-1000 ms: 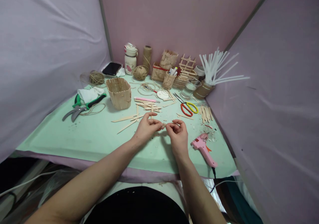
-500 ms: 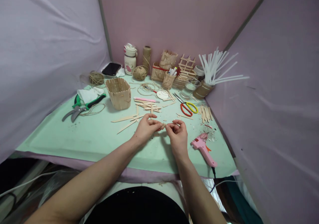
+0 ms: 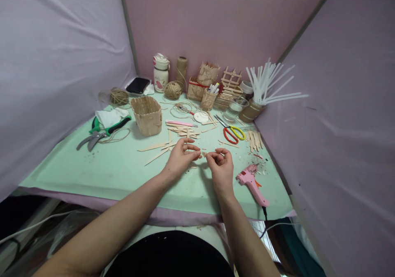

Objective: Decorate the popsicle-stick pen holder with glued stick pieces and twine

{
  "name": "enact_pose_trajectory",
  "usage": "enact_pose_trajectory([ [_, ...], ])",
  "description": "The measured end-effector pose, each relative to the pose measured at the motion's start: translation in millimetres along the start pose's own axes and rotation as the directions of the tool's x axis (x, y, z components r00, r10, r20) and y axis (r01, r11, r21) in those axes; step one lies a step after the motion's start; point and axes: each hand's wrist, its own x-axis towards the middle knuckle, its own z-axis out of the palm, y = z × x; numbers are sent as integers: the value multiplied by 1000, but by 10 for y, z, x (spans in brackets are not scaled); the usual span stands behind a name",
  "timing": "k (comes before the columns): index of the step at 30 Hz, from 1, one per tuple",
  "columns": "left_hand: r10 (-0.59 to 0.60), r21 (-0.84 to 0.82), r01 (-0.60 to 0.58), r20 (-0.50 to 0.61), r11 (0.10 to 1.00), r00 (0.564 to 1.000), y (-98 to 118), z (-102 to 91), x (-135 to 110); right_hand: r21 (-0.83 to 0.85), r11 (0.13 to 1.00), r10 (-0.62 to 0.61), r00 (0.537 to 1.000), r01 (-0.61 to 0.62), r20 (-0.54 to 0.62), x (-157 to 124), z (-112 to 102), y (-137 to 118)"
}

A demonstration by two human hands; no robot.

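Note:
A tiny tan scrap of wood (image 3: 204, 154) is pinched between the thumb and forefinger of my right hand (image 3: 221, 168). Just left of it, my left hand (image 3: 182, 157) has its fingers curved and slightly apart, with the tips close to the scrap and nothing visible in them. Thin wooden craft sticks (image 3: 183, 132) lie loosely piled beyond my left hand, some crossing each other. A pink hot glue gun (image 3: 253, 185) rests on the table to the right of my right hand.
Red-and-yellow scissors (image 3: 231, 133) lie beyond my right hand. Green-handled pruning shears (image 3: 100, 132) and a wooden-stick basket (image 3: 147, 116) are at left. Along the back stand a bottle (image 3: 161, 75), twine ball (image 3: 173, 90), plastic cup of water (image 3: 235, 109) and white glue sticks (image 3: 267, 84).
My left fingertips have drawn slightly left, off the wood scrap, and parted a little. The scrap stays in my right hand, which has shifted slightly right.

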Motion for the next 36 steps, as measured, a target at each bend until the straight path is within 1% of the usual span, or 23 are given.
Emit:
enact_pose_trajectory([
  [3,93,97,-97,45,990,995,-5,-22,7,-14,1000,-4,1000,4,5,-10,-1,-9],
  [5,119,135,-128,72,982,990,-11,-28,8,-23,1000,-9,1000,9,19,-14,-1,-8],
  [11,91,141,-105,103,984,991,-37,-31,8,-59,998,-33,999,35,40,-7,-18,33],
  [15,118,143,-131,96,981,988,-39,-36,9,-43,998,-48,998,50,40,-23,-21,47],
  [17,134,138,-146,92,980,987,-26,-28,10,-63,993,-92,995,95,43,-50,-34,14],
  [18,143,132,-154,89,979,986,-15,-21,7,-96,987,-126,991,130,43,-66,-55,-17],
  [20,169,123,-177,74,976,983,12,-9,-12,-217,954,-200,979,206,48,-98,-151,-106],
  [22,228,140,-234,55,962,972,43,-15,-64,-395,880,-261,963,265,66,-118,-344,-212],
  [23,283,164,-286,40,944,958,58,-33,-104,-496,820,-283,955,287,86,-119,-480,-258],
  [24,356,205,-353,22,913,934,71,-65,-155,-591,749,-297,949,300,106,-116,-639,-293],
  [25,436,260,-424,13,867,900,83,-110,-213,-674,675,-308,945,299,110,-109,-816,-311],
  [26,514,329,-492,21,806,857,92,-170,-277,-749,585,-324,936,311,136,-100,-1002,-310],
  [27,574,401,-547,60,735,816,99,-242,-342,-813,492,-328,931,312,159,-91,-1187,-288],
  [28,604,462,-586,127,666,786,103,-323,-405,-868,405,-304,938,287,168,-85,-1362,-248],
  [29,610,504,-617,206,604,765,103,-408,-462,-907,330,-302,940,261,161,-81,-1517,-194],
  [30,604,529,-644,279,552,747,100,-492,-511,-931,279,-284,947,233,152,-82,-1644,-132],
  [31,603,543,-670,332,506,725,94,-571,-549,-944,251,-256,955,216,151,-85,-1740,-69],
  [32,620,546,-706,378,450,687,87,-641,-577,-950,238,-213,965,202,152,-89,-1803,-12],
  [33,663,530,-763,425,369,616,82,-697,-594,-954,230,-167,974,190,154,-91,-1834,34],
  [34,719,499,-826,471,261,511,81,-738,-603,-957,225,-125,980,181,156,-89,-1839,66],
  [36,796,404,-915,555,-6,241,95,-776,-603,-964,215,-78,986,159,146,-70,-1795,88],
])
